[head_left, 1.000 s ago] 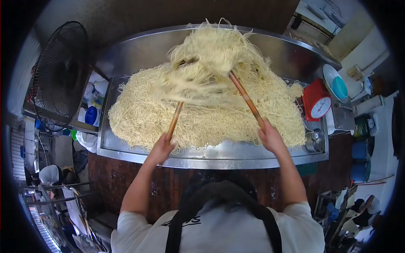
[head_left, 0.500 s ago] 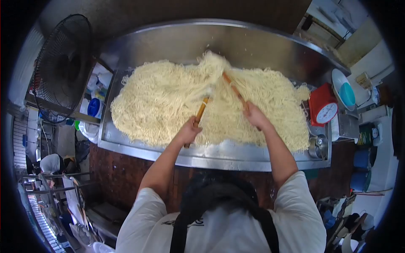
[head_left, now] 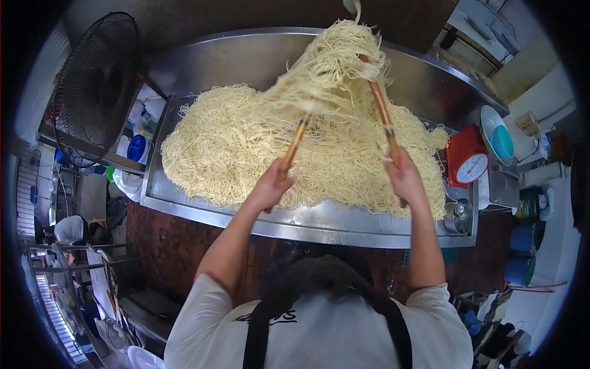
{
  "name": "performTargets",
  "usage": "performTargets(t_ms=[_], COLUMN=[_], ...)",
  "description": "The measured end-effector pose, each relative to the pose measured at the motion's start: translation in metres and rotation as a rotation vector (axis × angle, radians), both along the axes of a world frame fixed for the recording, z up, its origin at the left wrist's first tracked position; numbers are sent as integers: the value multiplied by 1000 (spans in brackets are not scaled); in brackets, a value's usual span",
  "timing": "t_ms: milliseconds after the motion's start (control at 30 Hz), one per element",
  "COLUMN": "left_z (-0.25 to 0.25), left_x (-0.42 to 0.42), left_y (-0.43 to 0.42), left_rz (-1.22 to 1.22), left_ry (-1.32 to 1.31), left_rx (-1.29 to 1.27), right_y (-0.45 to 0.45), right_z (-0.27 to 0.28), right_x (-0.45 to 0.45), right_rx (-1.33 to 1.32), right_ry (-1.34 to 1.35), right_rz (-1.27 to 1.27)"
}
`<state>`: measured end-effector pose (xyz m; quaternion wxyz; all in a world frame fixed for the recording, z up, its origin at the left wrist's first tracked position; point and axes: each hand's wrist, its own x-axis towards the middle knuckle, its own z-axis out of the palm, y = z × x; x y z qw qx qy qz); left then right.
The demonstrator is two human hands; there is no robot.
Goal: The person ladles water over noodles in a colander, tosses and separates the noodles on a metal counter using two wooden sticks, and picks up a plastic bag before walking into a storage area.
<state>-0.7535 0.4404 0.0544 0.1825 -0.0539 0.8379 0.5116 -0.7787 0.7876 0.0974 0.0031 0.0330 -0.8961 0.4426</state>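
Observation:
Pale noodles lie in a wide heap on a metal tray table. My left hand is closed round a wooden stick, whose far end is hidden in the noodles. Another wooden stick is gripped by my right hand. Its upper part passes into a raised clump of noodles at the table's back, right of the middle. Some strands between the sticks are blurred by motion.
A red scale with a white dial stands at the right, near a turquoise bowl. By the table's front right corner is a metal bowl. A black fan stands at the left.
Since half a second ago, noodles have risen into a tall clump at the back. My right hand has moved right with its stick; my left hand has shifted slightly left.

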Motion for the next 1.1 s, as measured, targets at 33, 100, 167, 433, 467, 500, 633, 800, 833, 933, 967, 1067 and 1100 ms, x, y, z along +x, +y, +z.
performTargets(t_ms=[33, 100, 167, 433, 467, 500, 633, 800, 833, 933, 967, 1067, 1100], left_z=[-27, -31, 3, -53, -115, -131, -105, -119, -129, -107, -51, 7, 7], left_x=[13, 63, 124, 142, 115, 74, -10, 64, 64, 16, 0, 2, 2], left_y=[-28, -89, -138, -161, -161, -139, -95, -121, -121, -64, -46, -52, -74], left_rz=[-77, -89, -2, 29, -22, 38, 31, 56, 74, 44, 34, -13, -88], left_ry=[108, -181, -459, -247, -81, -75, -118, -201, -253, -111, -229, -35, 85], left_rx=[-114, -211, -209, -479, -474, -356, -172, -119, -99, -176, -114, -6, -72], right_y=[26, 99, 129, 65, 32, -26, -113, -68, -82, -143, -150, -120, -97], right_z=[-4, -28, 17, -109, -173, -167, -129, -198, -200, -166, -112, -33, -23], right_x=[3, 33, 87, 37, 7, -26, -60, 25, 29, 45, 31, 30, 29], right_rx=[60, 275, 581, 481, 323, 341, 148, 110, 113, 17, -81, -111, 14], right_ry=[-98, -179, -457, -455, -186, -451, -311, -321, -277, -320, -430, -177, -91], right_rz=[-5, 75, 21, 303, 319, 309, 300, 146, 174, 195, 183, 81, 54])
